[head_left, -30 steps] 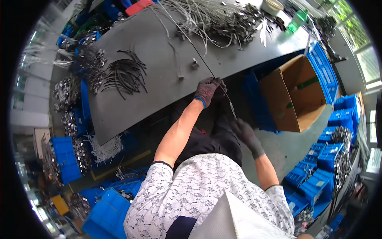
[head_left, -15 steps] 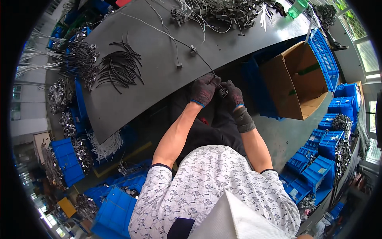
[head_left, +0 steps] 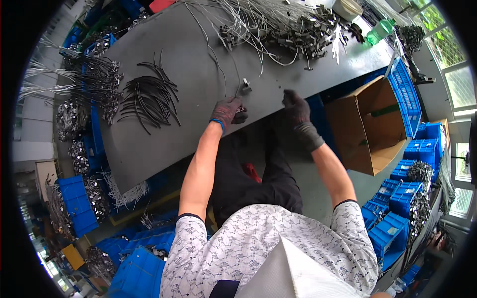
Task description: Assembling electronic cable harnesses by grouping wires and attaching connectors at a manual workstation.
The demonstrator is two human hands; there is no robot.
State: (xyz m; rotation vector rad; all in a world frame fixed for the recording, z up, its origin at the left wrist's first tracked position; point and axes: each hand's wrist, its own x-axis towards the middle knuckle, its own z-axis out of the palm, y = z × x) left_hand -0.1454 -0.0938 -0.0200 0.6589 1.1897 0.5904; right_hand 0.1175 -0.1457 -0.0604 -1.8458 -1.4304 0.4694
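My left hand (head_left: 228, 110), in a dark knitted glove, is closed at the front edge of the dark table (head_left: 198, 129). A thin grey cable (head_left: 217, 63) runs from its fingers toward the back, and a small metallic piece shows at the fingertips. Just beyond lies a small connector (head_left: 246, 88), dark with a white part. My right hand (head_left: 297, 108), also gloved, is raised to the right near the table edge, apart from the left. Motion smears its fingers, and I cannot see anything in them.
Short black tubes (head_left: 149, 97) lie fanned out at the left. Many wires with dark connectors (head_left: 303, 37) are heaped at the back, near a green bottle (head_left: 380, 31). A cardboard box (head_left: 365, 129) stands right of the table; blue crates (head_left: 397, 231) line the right side.
My hands have separated: the left moved left onto the table edge, the right a little right and away from the cable. The dark cable stretch between them is no longer visible.
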